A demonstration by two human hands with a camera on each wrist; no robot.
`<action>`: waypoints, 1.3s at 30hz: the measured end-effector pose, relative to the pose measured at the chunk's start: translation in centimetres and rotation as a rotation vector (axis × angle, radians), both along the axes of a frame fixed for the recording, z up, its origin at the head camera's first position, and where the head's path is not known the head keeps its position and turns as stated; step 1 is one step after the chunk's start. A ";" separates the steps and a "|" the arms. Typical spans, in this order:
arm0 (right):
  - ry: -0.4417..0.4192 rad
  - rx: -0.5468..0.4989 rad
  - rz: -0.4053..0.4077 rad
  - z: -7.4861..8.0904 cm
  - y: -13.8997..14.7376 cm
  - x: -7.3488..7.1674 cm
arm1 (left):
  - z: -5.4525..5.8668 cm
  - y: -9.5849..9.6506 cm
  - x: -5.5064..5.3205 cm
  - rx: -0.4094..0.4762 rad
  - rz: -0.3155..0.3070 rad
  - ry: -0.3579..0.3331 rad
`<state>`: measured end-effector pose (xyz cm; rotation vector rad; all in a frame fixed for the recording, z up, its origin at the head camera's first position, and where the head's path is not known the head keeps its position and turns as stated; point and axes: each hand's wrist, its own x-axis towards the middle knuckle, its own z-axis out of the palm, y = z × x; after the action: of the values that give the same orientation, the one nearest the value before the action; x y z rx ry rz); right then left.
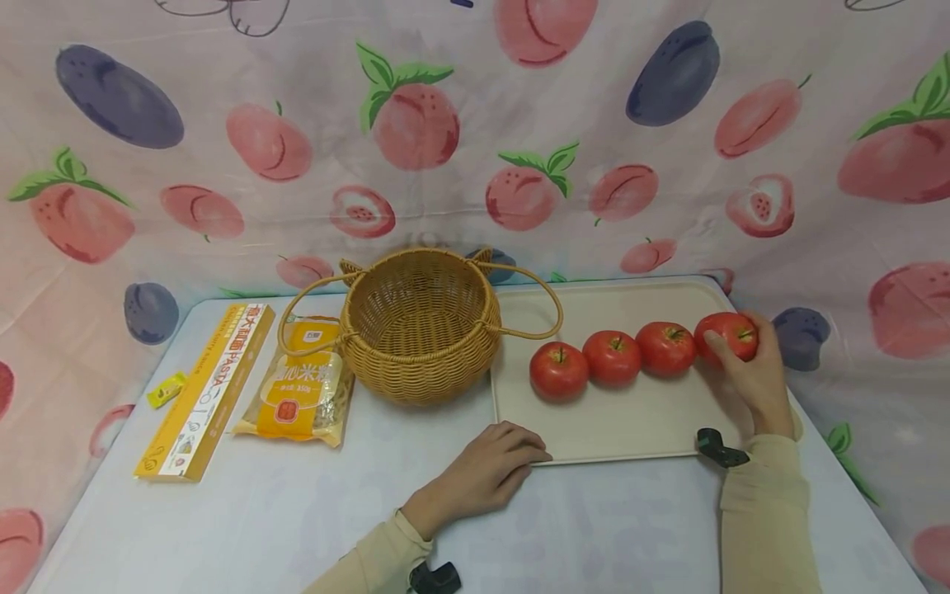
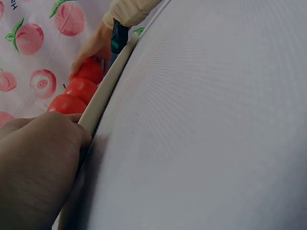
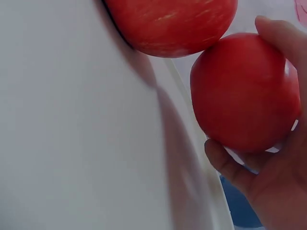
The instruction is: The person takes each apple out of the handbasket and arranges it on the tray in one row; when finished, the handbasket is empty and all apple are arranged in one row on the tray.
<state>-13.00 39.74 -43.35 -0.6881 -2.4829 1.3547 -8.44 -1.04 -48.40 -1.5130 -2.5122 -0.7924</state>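
On the far right of the head view, my right hand [image 1: 759,379] grips a red apple [image 1: 727,339], thumb on one side and fingers round the other. In the right wrist view this apple [image 3: 245,92] sits close over the tray, against a neighbouring apple [image 3: 172,24]. Several red apples stand in a slanting row on the beige rectangular tray [image 1: 631,437]; the leftmost apple [image 1: 558,372] is nearest the basket. My left hand [image 1: 482,470] holds the tray's near left corner, and the left wrist view shows its fingers at the rim [image 2: 108,88].
A round wicker basket [image 1: 423,371] with two loop handles stands left of the tray, one handle reaching over it. Farther left lie a yellow noodle bag [image 1: 300,384], a long pasta box [image 1: 204,396] and a small yellow packet [image 1: 166,389]. A fruit-print cloth [image 1: 445,198] hangs behind.
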 end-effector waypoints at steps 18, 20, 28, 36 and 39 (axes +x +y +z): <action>-0.038 0.024 0.060 -0.5 -0.5 -0.8 | 0.3 -0.2 0.1 0.000 0.015 -0.016; -0.052 0.018 0.066 -0.5 -0.5 -0.9 | 0.3 -0.2 0.1 0.000 0.016 -0.018; -0.077 -0.065 0.071 -0.8 -0.4 -1.1 | 0.4 -0.3 0.2 0.007 0.014 -0.061; -0.077 -0.080 0.069 -0.7 -0.3 -0.6 | 0.6 -0.6 0.0 0.107 0.016 -0.131; -0.047 -0.067 0.048 -0.5 -0.3 -0.4 | 0.8 -1.1 0.0 0.174 0.061 -0.126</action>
<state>-13.39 39.45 -43.84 -0.6863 -2.5162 1.4620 -8.45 -2.13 -47.61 -1.3643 -2.4857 -1.0969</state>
